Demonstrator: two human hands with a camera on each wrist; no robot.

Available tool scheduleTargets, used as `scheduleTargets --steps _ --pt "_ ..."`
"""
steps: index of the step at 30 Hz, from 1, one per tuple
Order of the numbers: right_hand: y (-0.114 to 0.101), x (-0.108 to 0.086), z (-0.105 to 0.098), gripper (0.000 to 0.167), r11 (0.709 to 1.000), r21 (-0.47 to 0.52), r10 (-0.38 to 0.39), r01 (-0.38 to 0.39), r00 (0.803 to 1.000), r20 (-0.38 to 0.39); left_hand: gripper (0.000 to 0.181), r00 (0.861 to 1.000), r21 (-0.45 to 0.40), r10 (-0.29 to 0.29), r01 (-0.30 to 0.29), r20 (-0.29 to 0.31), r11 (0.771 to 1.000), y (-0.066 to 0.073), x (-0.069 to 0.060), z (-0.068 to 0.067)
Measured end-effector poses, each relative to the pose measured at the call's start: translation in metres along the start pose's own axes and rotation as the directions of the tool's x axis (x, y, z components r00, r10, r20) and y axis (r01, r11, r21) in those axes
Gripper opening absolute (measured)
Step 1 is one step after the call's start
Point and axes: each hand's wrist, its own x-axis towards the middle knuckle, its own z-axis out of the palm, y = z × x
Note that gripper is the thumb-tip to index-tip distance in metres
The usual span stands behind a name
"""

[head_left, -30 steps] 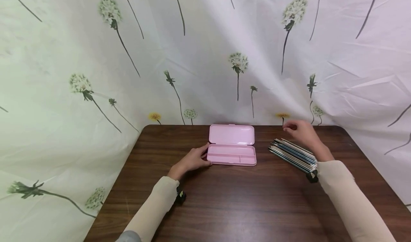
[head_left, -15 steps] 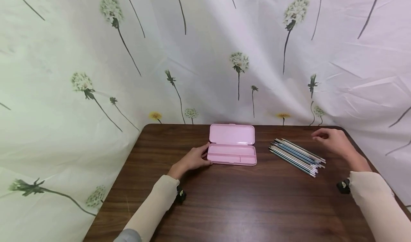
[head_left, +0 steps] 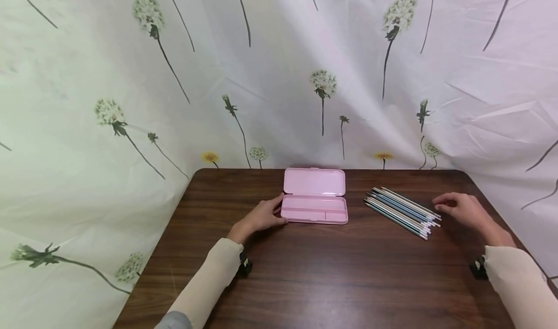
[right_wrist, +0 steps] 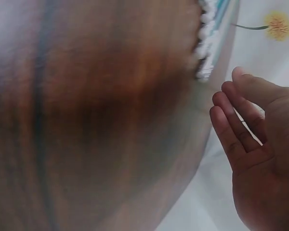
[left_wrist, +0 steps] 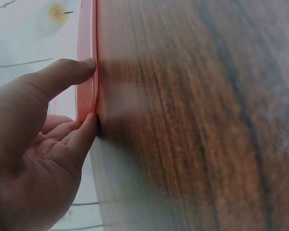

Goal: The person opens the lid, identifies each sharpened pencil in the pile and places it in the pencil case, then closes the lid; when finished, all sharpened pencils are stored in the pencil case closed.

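Observation:
A pink pencil case (head_left: 314, 216) lies on the table with its lid (head_left: 314, 181) folded back. Its tray has bare compartments split by thin dividers. My left hand (head_left: 263, 215) holds the case's near left corner between thumb and fingers, as the left wrist view also shows on the pink edge (left_wrist: 86, 91). To the right of the case is a bundle of pencils (head_left: 403, 212), lying slanted side by side. Just beyond their right-hand ends hovers my right hand (head_left: 466, 212), fingers relaxed and holding nothing. In the right wrist view the white pencil ends (right_wrist: 203, 57) sit apart from the fingers.
The dark wooden table (head_left: 322, 280) meets a hanging white cloth (head_left: 279, 86) printed with dandelions along its back edge. The same cloth drapes down at both sides.
My right hand has moved from above the pencils out to their right, then lower and nearer. The left hand, the case and the pencils have stayed in place.

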Motion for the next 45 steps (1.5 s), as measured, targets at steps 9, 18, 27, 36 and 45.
scheduleTargets --steps 9,18,27,36,45 --pt "0.009 -0.007 0.016 0.013 1.000 0.019 -0.007 0.007 1.000 0.000 0.090 1.000 0.011 0.009 -0.009 -0.007 1.000 -0.001 0.001 0.001" --pt "0.008 -0.005 0.024 0.015 0.998 -0.012 -0.070 0.069 0.997 -0.027 0.089 1.000 -0.010 0.004 -0.004 -0.009 1.000 0.000 0.000 0.000" --pt "0.008 -0.003 0.030 0.012 0.997 -0.047 -0.061 0.058 0.996 -0.064 0.090 1.000 -0.003 0.001 -0.001 -0.002 1.000 -0.001 -0.001 0.002" --pt "0.009 -0.002 0.031 0.010 0.996 -0.059 -0.076 0.069 0.989 -0.125 0.090 1.000 0.006 -0.015 0.015 -0.001 1.000 -0.002 0.000 0.002" --pt "0.009 -0.003 0.029 0.015 0.982 -0.086 -0.187 0.170 0.949 -0.254 0.090 1.000 -0.010 -0.004 0.004 0.002 1.000 -0.002 0.000 0.001"
